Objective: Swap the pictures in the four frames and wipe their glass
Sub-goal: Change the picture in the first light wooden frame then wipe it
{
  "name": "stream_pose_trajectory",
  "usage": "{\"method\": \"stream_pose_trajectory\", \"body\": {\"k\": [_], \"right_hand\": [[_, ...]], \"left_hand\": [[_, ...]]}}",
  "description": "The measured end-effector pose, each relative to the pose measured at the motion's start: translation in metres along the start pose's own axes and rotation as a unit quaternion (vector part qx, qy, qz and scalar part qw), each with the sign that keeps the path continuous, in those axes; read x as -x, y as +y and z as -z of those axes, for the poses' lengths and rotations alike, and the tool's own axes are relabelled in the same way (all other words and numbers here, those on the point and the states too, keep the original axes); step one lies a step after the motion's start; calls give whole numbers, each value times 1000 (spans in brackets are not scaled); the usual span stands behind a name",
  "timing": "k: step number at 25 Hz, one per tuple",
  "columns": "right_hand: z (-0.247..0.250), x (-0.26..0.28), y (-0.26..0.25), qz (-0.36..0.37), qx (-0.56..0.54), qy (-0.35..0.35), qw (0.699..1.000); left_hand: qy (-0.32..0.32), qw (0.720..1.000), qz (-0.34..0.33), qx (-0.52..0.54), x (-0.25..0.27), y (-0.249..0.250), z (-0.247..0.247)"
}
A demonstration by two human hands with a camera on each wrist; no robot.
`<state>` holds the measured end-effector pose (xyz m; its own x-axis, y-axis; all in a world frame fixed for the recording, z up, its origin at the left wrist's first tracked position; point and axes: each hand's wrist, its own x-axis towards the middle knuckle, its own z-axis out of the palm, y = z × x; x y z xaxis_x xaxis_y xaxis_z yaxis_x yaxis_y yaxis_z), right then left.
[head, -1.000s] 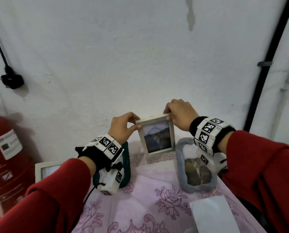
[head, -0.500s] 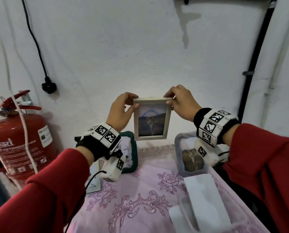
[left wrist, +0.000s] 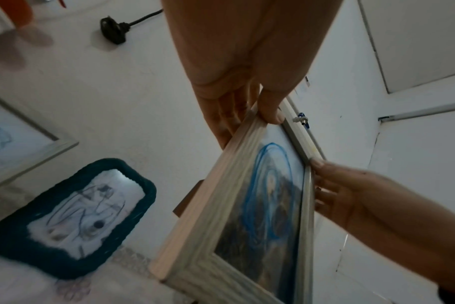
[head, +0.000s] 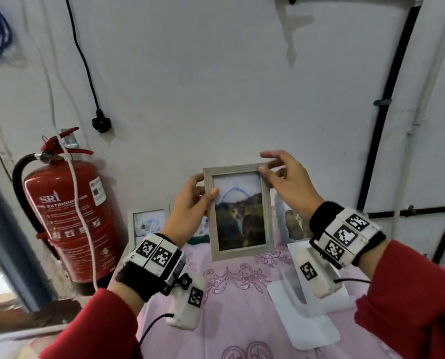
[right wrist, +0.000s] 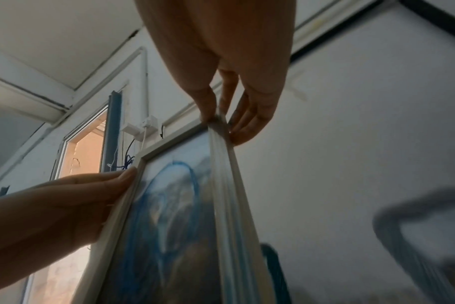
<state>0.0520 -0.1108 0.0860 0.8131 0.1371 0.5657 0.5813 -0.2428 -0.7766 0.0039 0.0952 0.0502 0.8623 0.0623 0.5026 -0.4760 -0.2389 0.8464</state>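
A light wooden picture frame [head: 239,211] with a cat photo under blue scribbles on its glass is held upright above the pink tablecloth [head: 237,301]. My left hand [head: 205,184] grips its left edge, thumb on the glass, fingers behind. My right hand [head: 265,164] pinches the top right corner. In the left wrist view my left hand [left wrist: 260,115] clasps the frame [left wrist: 247,216] at its upper edge. In the right wrist view the right hand [right wrist: 218,119] pinches the frame [right wrist: 182,216] at its top corner.
Against the wall stand a white frame [head: 149,224], a teal frame [left wrist: 73,222] and a grey frame [head: 291,224]. White tissues [head: 307,320] lie on the table at the right. A red fire extinguisher [head: 71,216] stands at the left.
The wooden frame was lifted off the table and brought nearer to me. My left hand slid from the top corner down the left edge, thumb now on the glass.
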Motion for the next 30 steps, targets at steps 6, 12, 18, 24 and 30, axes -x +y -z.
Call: {"method": "stream_pose_trajectory", "body": {"k": [6,12,18,24,30], "right_hand": [[-28,78,43,-178,-230,-92,952],[-46,128,67,-213,-260,-109,935],[-59,154,72,-247,-279,-95,923],[-68,166,79,-267,-285,-81,917],[-73,164,83,-277,-323,-99,900]], "left_hand": [[14,994,74,75,48,-20,2],[30,985,142,97,88,-49,4],[50,979,171,101,110,-68,0],[112,977,150,-100,127,-81,-8],[-19,989,50,-140,146,-69,-40]]}}
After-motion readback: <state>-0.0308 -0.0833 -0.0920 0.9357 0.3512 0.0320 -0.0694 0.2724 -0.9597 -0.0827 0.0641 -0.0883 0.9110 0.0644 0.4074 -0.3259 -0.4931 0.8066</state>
